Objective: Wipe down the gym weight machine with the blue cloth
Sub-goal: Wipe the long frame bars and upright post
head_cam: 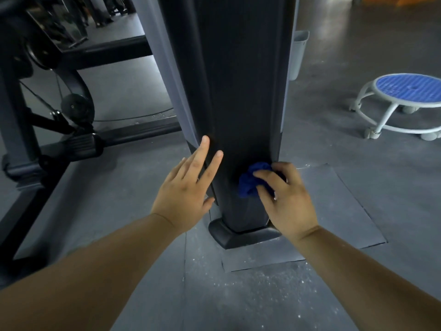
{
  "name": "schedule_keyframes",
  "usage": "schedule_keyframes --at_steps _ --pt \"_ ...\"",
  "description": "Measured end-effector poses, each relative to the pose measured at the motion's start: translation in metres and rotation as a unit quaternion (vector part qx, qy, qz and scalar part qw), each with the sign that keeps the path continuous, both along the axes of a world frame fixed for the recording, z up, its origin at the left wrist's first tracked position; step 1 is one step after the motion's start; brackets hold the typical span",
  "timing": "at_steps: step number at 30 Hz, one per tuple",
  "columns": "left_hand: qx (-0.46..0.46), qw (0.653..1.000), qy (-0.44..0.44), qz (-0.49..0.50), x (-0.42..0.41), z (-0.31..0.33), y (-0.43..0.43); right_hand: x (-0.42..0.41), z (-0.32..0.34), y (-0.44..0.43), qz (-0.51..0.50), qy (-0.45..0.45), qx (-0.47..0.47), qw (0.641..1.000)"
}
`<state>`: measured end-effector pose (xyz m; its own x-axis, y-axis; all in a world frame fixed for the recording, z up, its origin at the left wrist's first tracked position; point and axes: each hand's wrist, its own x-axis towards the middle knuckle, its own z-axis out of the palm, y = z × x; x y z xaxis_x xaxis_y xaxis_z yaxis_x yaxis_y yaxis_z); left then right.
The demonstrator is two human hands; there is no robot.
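Observation:
The weight machine's tall dark column [241, 91] rises in the middle of the view from a black foot [236, 235] on the floor. My right hand [286, 199] presses a crumpled blue cloth [250, 180] against the column's lower right part, just above the foot. My left hand [188, 189] rests flat on the column's left edge, fingers spread and pointing up, holding nothing.
The machine's frame with a pulley [76, 106], cables and a black pedal [81, 144] stands to the left. A low round stool [405, 101] with a blue top and castors is at the right. A grey bin [298, 53] hangs behind the column. Grey dusty floor mats [238, 295] lie below.

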<state>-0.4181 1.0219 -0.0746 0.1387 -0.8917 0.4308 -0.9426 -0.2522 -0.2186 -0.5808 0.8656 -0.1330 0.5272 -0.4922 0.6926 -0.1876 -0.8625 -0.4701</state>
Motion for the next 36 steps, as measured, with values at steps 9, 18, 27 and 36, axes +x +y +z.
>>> schedule_keyframes --at_steps 9,18,27,36 --pt "0.030 0.998 0.044 0.037 -0.006 -0.029 0.002 0.002 -0.075 -0.006 0.036 0.157 -0.004 0.987" --pt "0.062 0.993 0.075 0.072 -0.011 -0.059 0.006 0.003 -0.034 -0.005 0.031 0.025 0.012 0.999" --pt "0.098 0.987 0.099 0.078 -0.009 -0.078 0.008 -0.011 -0.098 -0.012 0.022 0.144 0.050 0.988" --pt "0.094 0.985 0.124 0.076 -0.012 -0.091 0.007 0.003 -0.102 -0.009 0.066 0.117 -0.006 0.991"
